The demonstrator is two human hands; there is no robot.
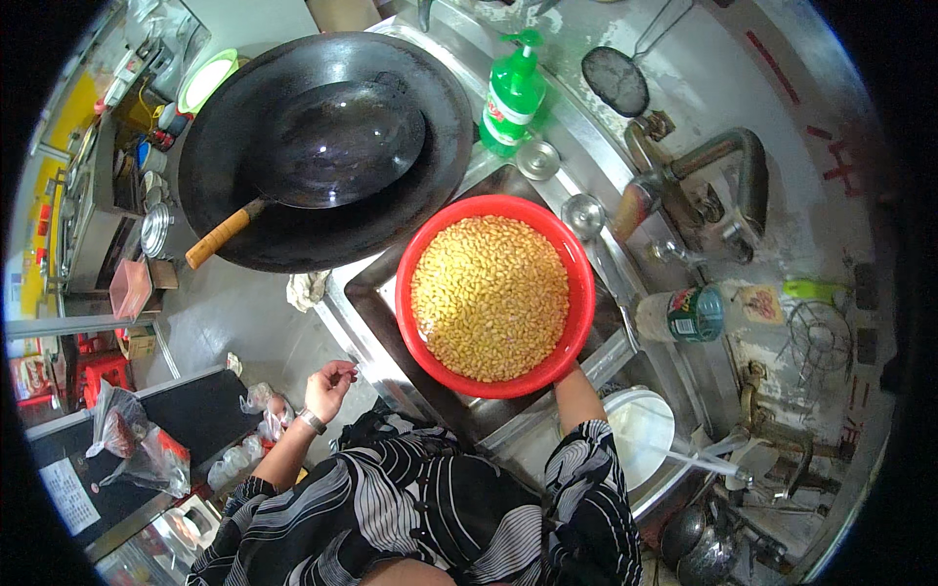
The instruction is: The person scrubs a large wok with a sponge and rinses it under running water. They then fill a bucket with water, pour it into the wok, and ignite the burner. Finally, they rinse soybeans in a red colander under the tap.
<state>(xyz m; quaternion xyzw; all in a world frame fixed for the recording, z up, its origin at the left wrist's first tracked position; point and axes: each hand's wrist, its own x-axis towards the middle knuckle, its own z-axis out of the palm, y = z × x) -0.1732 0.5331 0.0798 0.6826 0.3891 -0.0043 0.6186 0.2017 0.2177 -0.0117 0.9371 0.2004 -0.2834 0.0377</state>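
A round red plastic basin full of wet yellow soybeans sits over a stainless steel sink. My right hand grips the basin at its near right side; most of the fingers are hidden beneath it. Off to the left of the sink, away from the basin, my left hand hangs in the air with loosely curled fingers. Nothing shows in it, though the inside of the palm is hidden. A metal watch band circles that wrist.
Beyond the sink lies a large black wok with a smaller wooden-handled wok inside. A green pump bottle, a faucet, a cut plastic bottle and a white bucket line the right. Plastic bags lie left.
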